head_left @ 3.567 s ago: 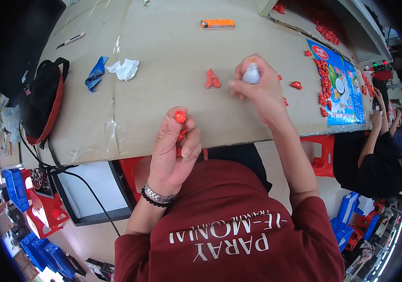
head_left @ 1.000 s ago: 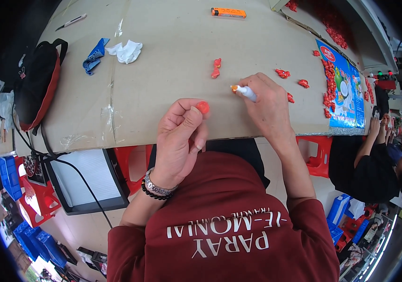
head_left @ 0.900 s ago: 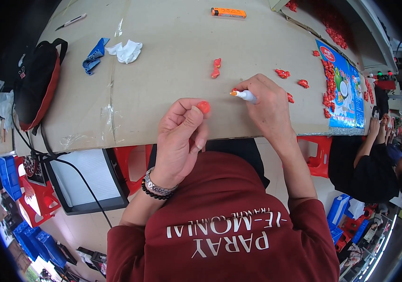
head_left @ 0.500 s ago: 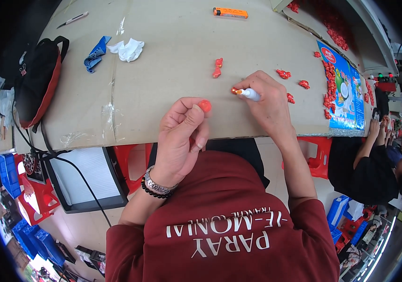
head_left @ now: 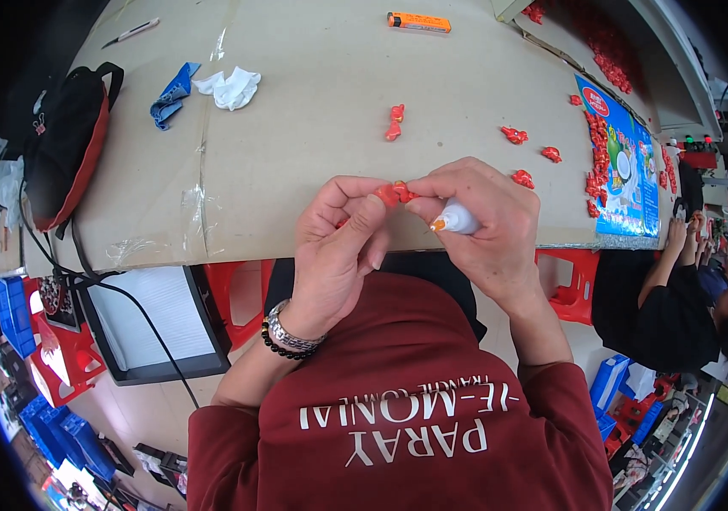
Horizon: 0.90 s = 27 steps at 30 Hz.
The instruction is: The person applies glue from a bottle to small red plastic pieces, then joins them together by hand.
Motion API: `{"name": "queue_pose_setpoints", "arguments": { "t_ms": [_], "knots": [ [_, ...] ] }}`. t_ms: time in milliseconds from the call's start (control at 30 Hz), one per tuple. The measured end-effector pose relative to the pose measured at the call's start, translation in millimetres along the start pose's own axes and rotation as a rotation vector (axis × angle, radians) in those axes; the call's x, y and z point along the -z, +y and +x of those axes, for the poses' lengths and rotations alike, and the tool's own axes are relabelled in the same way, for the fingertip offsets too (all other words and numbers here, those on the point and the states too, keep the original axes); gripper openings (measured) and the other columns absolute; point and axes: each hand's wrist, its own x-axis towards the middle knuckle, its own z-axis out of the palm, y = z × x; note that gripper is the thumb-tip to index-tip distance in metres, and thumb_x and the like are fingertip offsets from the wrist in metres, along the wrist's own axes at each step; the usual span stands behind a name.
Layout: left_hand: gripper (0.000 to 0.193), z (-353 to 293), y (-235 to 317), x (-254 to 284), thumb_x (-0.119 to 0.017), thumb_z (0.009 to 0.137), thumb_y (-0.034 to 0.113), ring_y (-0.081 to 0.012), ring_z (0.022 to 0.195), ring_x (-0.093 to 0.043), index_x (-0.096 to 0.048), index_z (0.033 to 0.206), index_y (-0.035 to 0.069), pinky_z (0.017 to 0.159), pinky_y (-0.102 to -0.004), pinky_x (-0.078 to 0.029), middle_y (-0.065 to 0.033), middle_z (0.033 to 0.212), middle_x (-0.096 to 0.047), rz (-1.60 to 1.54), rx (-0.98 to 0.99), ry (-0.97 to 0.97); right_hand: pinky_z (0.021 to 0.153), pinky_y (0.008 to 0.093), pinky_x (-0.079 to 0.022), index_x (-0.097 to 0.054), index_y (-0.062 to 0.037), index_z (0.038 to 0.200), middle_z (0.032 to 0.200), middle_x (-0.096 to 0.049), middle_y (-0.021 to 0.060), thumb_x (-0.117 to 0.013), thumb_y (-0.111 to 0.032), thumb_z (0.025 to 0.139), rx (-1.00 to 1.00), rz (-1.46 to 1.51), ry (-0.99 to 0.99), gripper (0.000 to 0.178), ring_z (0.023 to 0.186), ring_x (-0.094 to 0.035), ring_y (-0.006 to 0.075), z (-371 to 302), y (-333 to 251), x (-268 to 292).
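Observation:
Between thumb and forefinger, my left hand (head_left: 334, 247) pinches a rounded red piece (head_left: 387, 197). Another bit of red shows behind its fingers, mostly hidden. My right hand (head_left: 500, 226) grips a small red piece with yellow marks (head_left: 402, 191) at its fingertips, touching the left hand's piece. A white squeeze bottle with an orange tip (head_left: 459, 218) is also tucked in that hand, tip pointing down and left. Beyond my hands two small red pieces (head_left: 394, 123) lie close together on the table. Several more red figures (head_left: 515, 134) lie to the right.
Brown board covers the table (head_left: 313, 94). An orange box (head_left: 418, 22) lies at the back, with a pen-like tool (head_left: 131, 32) far left. Blue cloth (head_left: 174, 95), crumpled tissue (head_left: 232, 88) and a black bag (head_left: 70, 149) lie left. At right, red pieces line a blue printed sheet (head_left: 632, 183).
My right hand has moved left and turned, bringing its small red piece against the one in my left hand. The bottle's tip has swung downward. My left hand has barely moved.

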Motion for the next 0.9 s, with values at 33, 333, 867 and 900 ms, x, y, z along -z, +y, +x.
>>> {"name": "queue_pose_setpoints", "arguments": {
  "t_ms": [33, 333, 867, 900],
  "knots": [
    [0.017, -0.3, -0.8, 1.3, -0.054, 0.097, 0.017, -0.0053, 0.049, -0.043, -0.056, 0.106, 0.002, 0.041, -0.0171, -0.027, -0.0013, 0.077, -0.060, -0.002, -0.001, 0.002, 0.058, 0.0267, -0.048, -0.068, -0.0029, 0.084, 0.076, -0.066, 0.0073, -0.075, 0.000, 0.071, 0.000, -0.017, 0.001, 0.015, 0.067, -0.063, 0.0166, -0.2, -1.4, -0.3],
    [0.011, -2.5, -3.0, 3.8, -0.056, 0.095, 0.010, -0.0023, 0.052, -0.045, -0.056, 0.102, 0.001, 0.044, -0.0167, -0.032, -0.0018, 0.081, -0.063, 0.082, -0.059, -0.001, 0.054, 0.0321, -0.048, -0.063, -0.0014, 0.083, 0.071, -0.061, 0.0082, -0.071, 0.006, 0.061, 0.080, -0.025, 0.018, 0.024, 0.063, -0.060, 0.0232, -3.7, 0.0, -5.4],
    [0.005, -2.1, -11.2, 6.2, -0.056, 0.092, 0.002, -0.0028, 0.048, -0.046, -0.058, 0.090, -0.002, 0.043, -0.0185, -0.035, -0.0026, 0.066, -0.060, 0.220, -0.220, 0.022, 0.057, 0.0253, -0.044, -0.066, -0.0006, 0.078, 0.071, -0.064, 0.0065, -0.076, 0.004, 0.069, -0.128, 0.205, -0.077, 0.014, 0.065, -0.059, 0.0144, -11.2, 11.6, -11.5],
    [0.005, -2.2, -11.6, 6.3, -0.057, 0.091, 0.002, -0.0028, 0.048, -0.047, -0.059, 0.089, -0.002, 0.043, -0.0186, -0.035, -0.0025, 0.066, -0.060, 0.246, -0.225, 0.030, 0.057, 0.0253, -0.044, -0.066, -0.0006, 0.078, 0.071, -0.064, 0.0065, -0.076, 0.004, 0.069, -0.129, 0.205, -0.077, 0.014, 0.065, -0.059, 0.0144, -11.7, 12.6, -11.9]
  ]
}}
